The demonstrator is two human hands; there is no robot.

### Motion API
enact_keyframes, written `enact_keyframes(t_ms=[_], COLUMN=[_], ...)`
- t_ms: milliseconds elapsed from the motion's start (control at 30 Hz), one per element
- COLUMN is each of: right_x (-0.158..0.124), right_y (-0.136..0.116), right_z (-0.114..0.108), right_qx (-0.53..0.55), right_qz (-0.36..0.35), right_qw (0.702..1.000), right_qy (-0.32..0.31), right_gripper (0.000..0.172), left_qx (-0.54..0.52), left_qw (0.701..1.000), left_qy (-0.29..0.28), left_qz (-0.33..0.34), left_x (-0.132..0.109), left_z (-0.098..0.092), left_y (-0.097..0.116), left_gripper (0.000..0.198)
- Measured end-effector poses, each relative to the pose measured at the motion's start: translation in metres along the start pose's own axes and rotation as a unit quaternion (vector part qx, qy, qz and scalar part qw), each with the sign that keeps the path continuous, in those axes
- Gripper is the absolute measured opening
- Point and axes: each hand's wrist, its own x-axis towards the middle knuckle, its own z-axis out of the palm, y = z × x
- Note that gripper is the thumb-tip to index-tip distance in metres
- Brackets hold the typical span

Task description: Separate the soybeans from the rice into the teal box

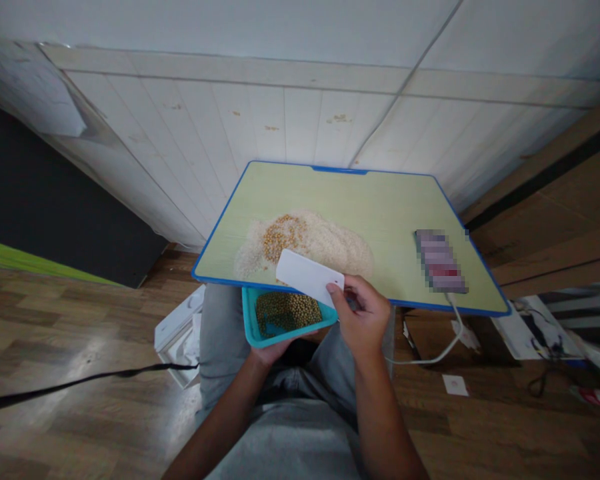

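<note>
My right hand (363, 317) pinches a white flat card (307, 276) at its right end, holding it over the near edge of a small green table with a blue rim (220, 223). On the table lies a pile of white rice (330, 247) with yellow beans (283, 237) mixed into its left part. My left hand (270, 350) holds a teal tray (253, 320) from below, just under the table's near edge. The tray contains greenish-brown beans (287, 312).
A phone (440, 260) lies on the right of the table with a white cable (447, 343) hanging off the edge. Behind is a white panelled wall. A white box (177, 333) and a black strap (80, 383) lie on the wooden floor at left. Clutter sits at right.
</note>
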Motion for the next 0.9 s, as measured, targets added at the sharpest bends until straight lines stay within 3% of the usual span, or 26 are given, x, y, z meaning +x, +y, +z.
enact_keyframes(t_ms=[200,433,900], right_x=[0.003,0.006,0.015], right_y=[0.001,0.002,-0.003], right_z=[0.006,0.011,0.02], right_qx=[0.019,0.028,0.042], right_qz=[0.01,0.025,-0.015], right_qw=[1.0,0.999,0.998], right_qy=[-0.008,-0.018,-0.037], right_gripper=[0.009,0.012,0.011], left_qx=[-0.007,0.003,-0.003], left_qw=[1.0,1.0,1.0], left_qy=[-0.025,0.005,-0.017], left_qz=[0.0,0.024,0.009], left_x=[0.003,0.004,0.002], left_z=[-0.005,-0.006,-0.005], left_y=[0.0,0.0,0.003], left_gripper=[0.053,0.048,0.07])
